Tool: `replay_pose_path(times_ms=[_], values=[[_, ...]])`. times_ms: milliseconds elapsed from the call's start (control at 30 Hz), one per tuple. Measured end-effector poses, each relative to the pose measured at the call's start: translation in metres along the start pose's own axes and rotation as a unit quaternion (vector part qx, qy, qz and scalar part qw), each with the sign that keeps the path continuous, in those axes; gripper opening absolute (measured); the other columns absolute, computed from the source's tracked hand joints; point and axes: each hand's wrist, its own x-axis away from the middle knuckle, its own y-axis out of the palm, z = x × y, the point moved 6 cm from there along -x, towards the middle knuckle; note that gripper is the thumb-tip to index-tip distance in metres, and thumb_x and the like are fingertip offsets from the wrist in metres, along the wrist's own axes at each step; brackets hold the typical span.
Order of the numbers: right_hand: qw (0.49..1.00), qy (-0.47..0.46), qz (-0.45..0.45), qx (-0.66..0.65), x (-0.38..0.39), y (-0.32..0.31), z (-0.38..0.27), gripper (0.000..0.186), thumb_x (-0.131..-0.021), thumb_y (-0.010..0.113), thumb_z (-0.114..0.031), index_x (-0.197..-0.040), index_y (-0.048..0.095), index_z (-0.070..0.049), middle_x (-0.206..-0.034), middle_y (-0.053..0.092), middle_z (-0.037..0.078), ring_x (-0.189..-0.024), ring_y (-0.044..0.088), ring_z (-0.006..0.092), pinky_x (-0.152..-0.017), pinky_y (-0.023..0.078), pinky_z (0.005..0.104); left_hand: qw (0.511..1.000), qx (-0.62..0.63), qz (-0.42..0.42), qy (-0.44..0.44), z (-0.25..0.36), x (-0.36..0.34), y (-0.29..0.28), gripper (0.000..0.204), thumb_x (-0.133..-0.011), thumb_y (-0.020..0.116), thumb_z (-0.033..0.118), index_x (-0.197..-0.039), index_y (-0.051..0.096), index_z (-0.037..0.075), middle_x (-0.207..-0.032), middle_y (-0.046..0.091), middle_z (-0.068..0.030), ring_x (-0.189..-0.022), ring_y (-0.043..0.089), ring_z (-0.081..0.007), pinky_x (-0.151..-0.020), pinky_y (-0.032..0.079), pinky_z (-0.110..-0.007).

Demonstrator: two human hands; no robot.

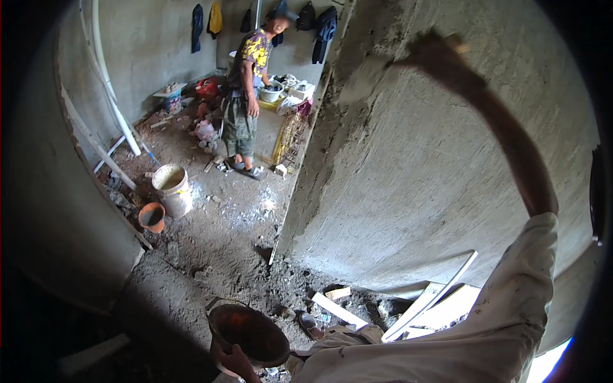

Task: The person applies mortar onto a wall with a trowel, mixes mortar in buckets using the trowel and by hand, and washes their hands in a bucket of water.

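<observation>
My right hand (440, 60) is raised high, its fingers closed round the handle of a trowel (364, 82), with a pale end of the handle sticking out past my grip; the blur keeps me from telling each finger apart; the blade points left, over the rough mortar (325, 137) along the edge of the grey wall (415, 172), and seems to lie against it. My left hand (235, 362) is down low, clamped on the near side of a dark bowl (254, 332), thumb at the rim and the other fingers mostly hidden below; the bowl is tilted, its mouth toward me, and its inside shows a reddish tint.

Along the wall's edge runs a thin straight strip (295, 182), down to the floor (223, 249); at the wall's foot, to my right, lie white boards (440, 309); one of my shoes (311, 325) shows near the bowl, among rubble. Farther off to the left stand a pale bucket (179, 203) and, just beside it, a small orange bucket (152, 220) with grey stuff inside; beyond them a person (241, 121) in a patterned shirt stands with one hand at a white basin (271, 94); clothes (215, 20) hang on the back walls.
</observation>
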Motion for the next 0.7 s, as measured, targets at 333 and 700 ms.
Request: replay_pose_path(times_ms=[333, 700], values=[[0.976, 0.034, -0.069, 0.204, -0.052, 0.037, 0.005, 0.036, -0.08, 0.066, -0.03, -0.108, 0.057, -0.051, -0.105, 0.065, -0.001, -0.102, 0.059, 0.0184, -0.102, 0.034, 0.0422, 0.995, 0.088, -0.024, -0.041, 0.045, 0.002, -0.02, 0.059, -0.064, 0.056, 0.007, -0.121, 0.051, -0.005, -0.112, 0.058, -0.0199, -0.102, 0.057, -0.031, -0.09, 0.045, -0.037], [0.921, 0.303, 0.167, -0.178, 0.079, -0.015, 0.123, 0.037, -0.084, 0.064, -0.027, -0.121, 0.058, -0.027, -0.099, 0.066, 0.002, -0.092, 0.062, 0.018, -0.081, 0.047, 0.0382, 0.992, 0.086, 0.002, -0.088, -0.058, -0.013, -0.003, 0.053, -0.064, 0.061, 0.009, -0.114, 0.054, -0.009, -0.104, 0.06, -0.0222, -0.092, 0.059, -0.0304, -0.084, 0.046, -0.039]])
